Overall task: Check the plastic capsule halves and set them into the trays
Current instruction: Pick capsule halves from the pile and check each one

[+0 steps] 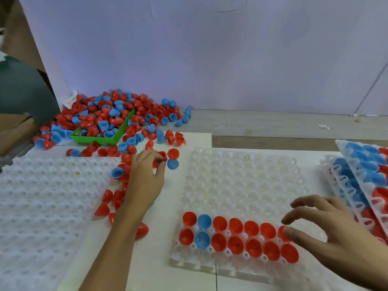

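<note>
The left hand (144, 177) reaches across the bench (273, 124), fingertips pinched on a red capsule half (162, 155) at the near fringe of the loose pile (117, 116). A second red half (173, 153) and a blue half (173, 164) lie just beside that pinch. The right hand (327, 232) hovers over the right end of the clear tray (241, 175), fingers spread and gripping nothing; its thumb lies against the last red half in the upper filled row. Only the two nearest rows of this tray are filled, mostly red with one blue pair (203, 229); all cells beyond stand open. An empty white tray (42, 206) lies to the left, its right edge bordered by stray red halves. Filled trays (361, 177) are stacked aslant at the right edge. A green bin (117, 135) sits in the pile. Bare board separates the two front trays.
</note>
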